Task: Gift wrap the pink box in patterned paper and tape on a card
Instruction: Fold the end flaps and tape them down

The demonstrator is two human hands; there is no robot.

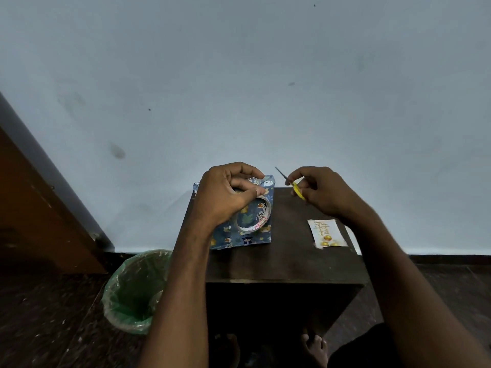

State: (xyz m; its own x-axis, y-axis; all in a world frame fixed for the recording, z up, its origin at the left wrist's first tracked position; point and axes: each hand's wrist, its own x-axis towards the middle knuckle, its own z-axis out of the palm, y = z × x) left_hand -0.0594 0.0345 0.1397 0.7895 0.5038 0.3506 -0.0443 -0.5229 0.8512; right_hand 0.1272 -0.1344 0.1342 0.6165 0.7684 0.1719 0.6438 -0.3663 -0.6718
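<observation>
Green-lined bin (pixel 132 288) left; left hand (pixel 225 192) grips tape roll (pixel 255 216), right hand (pixel 318 192) scissors (pixel 295 188).

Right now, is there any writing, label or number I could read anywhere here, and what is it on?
Card: gold cursive lettering, lying sideways and too small to read.
Tape roll: a white label with red handwriting on the inner ring, too blurred to read.
Wrapped box: only animal and leaf pictures, no words visible.
Scissors, bin, table: no text visible.
</observation>
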